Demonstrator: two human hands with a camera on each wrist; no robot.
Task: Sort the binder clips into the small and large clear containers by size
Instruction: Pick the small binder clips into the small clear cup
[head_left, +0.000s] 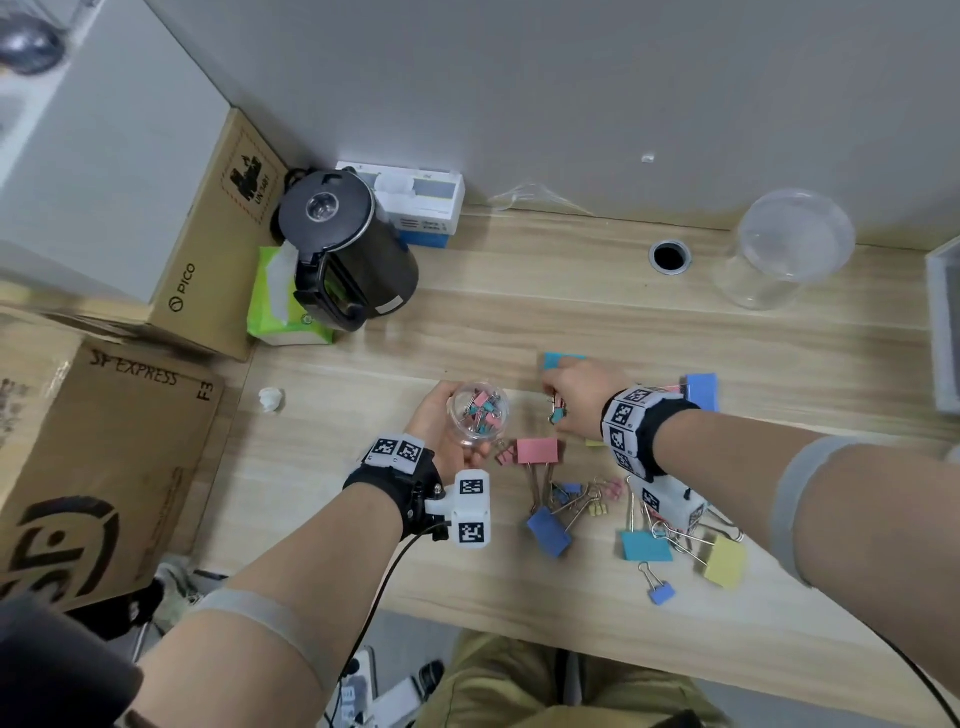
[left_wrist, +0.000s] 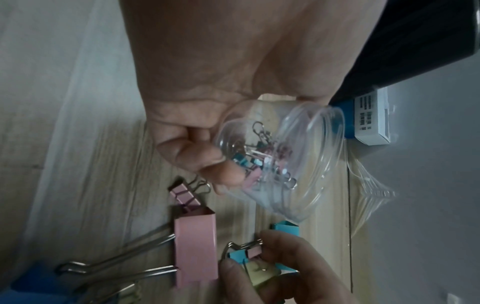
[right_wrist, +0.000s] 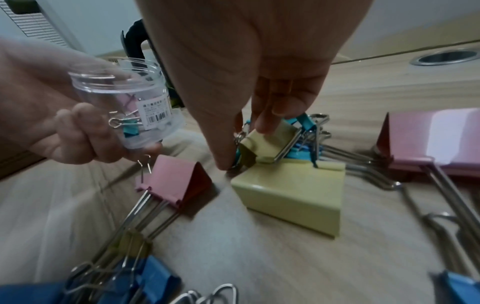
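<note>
The right hand (head_left: 582, 395) pinched a bunch of small clips (right_wrist: 262, 142) just above the desk (head_left: 519, 322), and the small jar (head_left: 478, 413), gripped in the left hand (head_left: 447, 431), waited close to its left, mouth tilted toward them.

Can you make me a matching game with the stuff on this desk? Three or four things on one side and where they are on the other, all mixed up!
Things:
1. small clear jar
2. big clear jar
3. black kettle
4. little clips

Places:
A. pinched in the right hand
B. at the back right of the desk, by the wall
C. held in the left hand
D. at the back left, beside a green tissue pack

Pairs: 1-C, 2-B, 3-D, 4-A
</note>
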